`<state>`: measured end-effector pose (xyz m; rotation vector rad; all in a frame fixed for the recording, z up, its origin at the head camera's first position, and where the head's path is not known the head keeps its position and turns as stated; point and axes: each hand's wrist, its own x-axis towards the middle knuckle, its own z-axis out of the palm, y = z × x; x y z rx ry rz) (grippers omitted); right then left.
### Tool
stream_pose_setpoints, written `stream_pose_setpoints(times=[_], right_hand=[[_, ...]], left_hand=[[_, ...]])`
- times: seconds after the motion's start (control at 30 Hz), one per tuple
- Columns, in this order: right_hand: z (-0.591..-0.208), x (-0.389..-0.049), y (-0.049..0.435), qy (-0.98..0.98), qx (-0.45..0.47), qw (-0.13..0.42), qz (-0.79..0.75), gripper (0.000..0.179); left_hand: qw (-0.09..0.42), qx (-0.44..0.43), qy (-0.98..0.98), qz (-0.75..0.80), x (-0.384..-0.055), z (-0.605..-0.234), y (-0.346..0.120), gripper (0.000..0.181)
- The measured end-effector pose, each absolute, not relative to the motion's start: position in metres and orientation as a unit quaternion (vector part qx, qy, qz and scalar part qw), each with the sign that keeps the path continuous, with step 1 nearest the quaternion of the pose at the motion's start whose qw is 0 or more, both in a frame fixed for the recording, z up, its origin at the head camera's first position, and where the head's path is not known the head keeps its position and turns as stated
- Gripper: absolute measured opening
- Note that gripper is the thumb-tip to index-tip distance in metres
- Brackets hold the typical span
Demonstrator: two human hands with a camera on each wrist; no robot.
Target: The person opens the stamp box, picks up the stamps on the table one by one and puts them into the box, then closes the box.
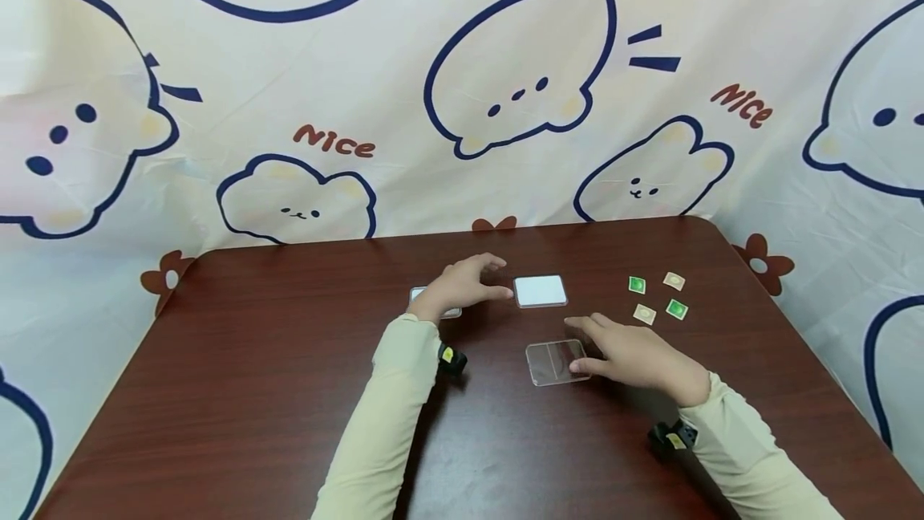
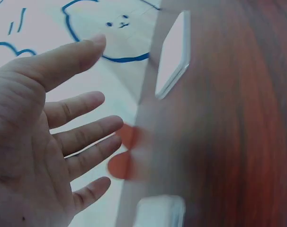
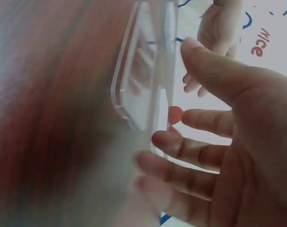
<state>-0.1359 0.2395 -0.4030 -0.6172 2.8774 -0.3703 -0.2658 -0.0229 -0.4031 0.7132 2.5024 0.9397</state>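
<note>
Case [image 1: 546, 367] nearer the right of two hands [image 1: 630, 351]

decent gap between white case [image 1: 541, 291] and clear case [image 1: 549, 364] | right hand [image 1: 628, 351] kinda plugs its right end | tiles [image 1: 645, 314] beyond

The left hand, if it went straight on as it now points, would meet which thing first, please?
Probably the white rectangular case just to the right of the left hand, though the hand may pass above it, as depth is unclear.
</note>
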Motion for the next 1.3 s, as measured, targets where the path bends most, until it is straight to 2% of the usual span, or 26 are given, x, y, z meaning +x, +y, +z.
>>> stream_pose_setpoints(times=[0.17, 0.33, 0.57, 0.87, 1.03, 1.3], right_hand=[[-0.394, -0.143, 0.229, 0.971, -0.201, 0.040, -0.126, 0.058], [-0.387, -0.151, 0.215, 0.967, -0.213, 0.022, -0.139, 0.057], [-0.390, -0.167, 0.191, 0.953, -0.259, 0.035, -0.155, 0.063], [-0.391, -0.192, 0.158, 0.944, -0.268, 0.066, -0.181, 0.066], [-0.391, -0.205, 0.142, 0.946, -0.262, 0.071, -0.175, 0.062], [-0.398, -0.216, 0.125, 0.955, -0.237, 0.091, -0.155, 0.067]], left_hand=[[0.175, 0.237, 0.879, 0.375, -0.261, -0.399, -0.050, 0.067], [0.164, 0.222, 0.872, 0.405, -0.257, -0.400, -0.076, 0.072], [0.159, 0.214, 0.869, 0.417, -0.253, -0.407, -0.104, 0.078], [0.144, 0.193, 0.888, 0.392, -0.255, -0.422, -0.130, 0.079], [0.142, 0.183, 0.894, 0.382, -0.254, -0.428, -0.140, 0.078], [0.150, 0.184, 0.890, 0.390, -0.252, -0.433, -0.147, 0.074]])
